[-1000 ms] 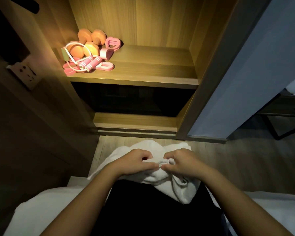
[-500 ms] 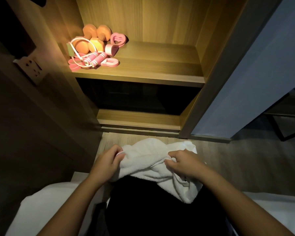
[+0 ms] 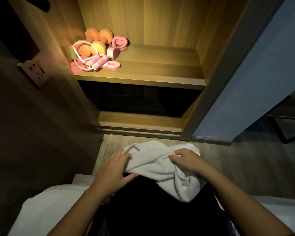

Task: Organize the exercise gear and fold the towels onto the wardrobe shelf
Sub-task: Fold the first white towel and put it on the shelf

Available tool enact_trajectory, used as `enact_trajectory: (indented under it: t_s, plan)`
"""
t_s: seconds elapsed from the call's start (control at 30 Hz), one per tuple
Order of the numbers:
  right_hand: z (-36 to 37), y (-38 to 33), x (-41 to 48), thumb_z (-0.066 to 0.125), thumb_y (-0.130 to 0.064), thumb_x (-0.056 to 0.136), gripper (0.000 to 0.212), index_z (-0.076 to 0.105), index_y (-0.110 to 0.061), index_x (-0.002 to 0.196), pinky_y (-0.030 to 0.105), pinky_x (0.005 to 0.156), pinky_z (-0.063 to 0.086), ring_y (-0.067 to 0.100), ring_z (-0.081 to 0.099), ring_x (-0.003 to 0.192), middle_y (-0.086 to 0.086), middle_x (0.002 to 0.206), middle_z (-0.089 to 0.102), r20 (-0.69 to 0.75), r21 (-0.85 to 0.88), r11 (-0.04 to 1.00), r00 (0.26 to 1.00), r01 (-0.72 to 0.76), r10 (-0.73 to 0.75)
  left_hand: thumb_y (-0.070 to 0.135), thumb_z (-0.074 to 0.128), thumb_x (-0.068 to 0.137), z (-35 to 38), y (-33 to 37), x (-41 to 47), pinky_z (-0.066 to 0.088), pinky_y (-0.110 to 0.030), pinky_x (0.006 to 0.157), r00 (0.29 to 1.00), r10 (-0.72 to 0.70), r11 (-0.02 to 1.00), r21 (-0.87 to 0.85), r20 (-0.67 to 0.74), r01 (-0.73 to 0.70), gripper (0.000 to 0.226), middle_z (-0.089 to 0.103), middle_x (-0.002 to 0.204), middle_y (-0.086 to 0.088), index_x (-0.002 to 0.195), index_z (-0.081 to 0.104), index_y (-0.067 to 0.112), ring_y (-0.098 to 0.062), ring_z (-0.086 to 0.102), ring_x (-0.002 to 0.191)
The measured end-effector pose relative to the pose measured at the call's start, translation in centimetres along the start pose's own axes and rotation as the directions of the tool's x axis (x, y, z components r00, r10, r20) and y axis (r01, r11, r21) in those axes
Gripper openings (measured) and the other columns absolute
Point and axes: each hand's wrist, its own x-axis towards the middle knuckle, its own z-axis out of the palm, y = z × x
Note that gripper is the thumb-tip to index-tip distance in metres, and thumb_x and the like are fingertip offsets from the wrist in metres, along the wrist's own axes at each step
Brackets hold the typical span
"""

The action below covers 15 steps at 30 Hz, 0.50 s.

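On the shelf (image 3: 160, 70): exercise gear (image 3: 94, 53) grouped at left.
Over the lap: 1 bunched towel (image 3: 153, 166), gripped by left hand (image 3: 112, 171) and right hand (image 3: 187, 160).
Remaining: folding, shelving.

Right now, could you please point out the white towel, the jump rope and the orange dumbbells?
white towel (image 3: 153, 167): head view, bunched middle.
jump rope (image 3: 101, 61): head view, pink handle.
orange dumbbells (image 3: 92, 34): head view, rear left head.

One towel (image 3: 153, 166), two orange dumbbells (image 3: 92, 34), one pink-handled skipping rope (image 3: 99, 61).
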Motion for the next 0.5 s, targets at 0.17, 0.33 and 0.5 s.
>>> enact_trajectory:
  t_s: [0.17, 0.33, 0.5]
  plan:
    - [-1.0, -0.6, -0.4, 0.052, -0.048, 0.084, 0.032, 0.062, -0.032, 0.058, 0.026, 0.064, 0.042, 0.009, 0.059, 0.073, -0.012, 0.064, 0.063, -0.032, 0.024, 1.000, 0.999, 0.016, -0.016, 0.021, 0.060, 0.094, -0.5, 1.0, 1.6, 0.050, -0.026, 0.074, 0.999, 0.009, 0.999, -0.046, -0.044, -0.011, 0.016, 0.057, 0.107, 0.005, 0.110, 0.061, 0.019, -0.011, 0.057, 0.091]
    - [-2.6, -1.5, -1.1, 0.057, -0.047, 0.082, 0.024, 0.067, -0.030, 0.069, 0.030, 0.067, 0.049, 0.012, 0.063, 0.078, -0.010, 0.075, 0.067, -0.045, -0.049, 0.997, 0.998, 0.052, -0.054, 0.011, 0.066, 0.091, -3.9, 0.5, 3.7, 0.049, -0.030, 0.083, 0.998, 0.015, 0.989, -0.148, 0.068, -0.005, 0.006, 0.065, 0.094, 0.000, 0.092, 0.071, 0.014, -0.015, 0.061, 0.090]
    - [-4.7, -2.9, -1.5, 0.055, -0.054, 0.075, 0.022, 0.064, -0.037, 0.065, 0.032, 0.064, 0.049, 0.008, 0.061, 0.070, -0.006, 0.068, 0.065, -0.195, -0.079, 0.992, 0.974, 0.104, -0.117, 0.007, 0.052, 0.098, -6.7, 2.0, 5.1, 0.042, -0.036, 0.078, 0.999, -0.020, 0.941, -0.337, 0.044, 0.034, 0.018, 0.057, 0.084, 0.003, 0.085, 0.054, 0.019, -0.014, 0.052, 0.079]
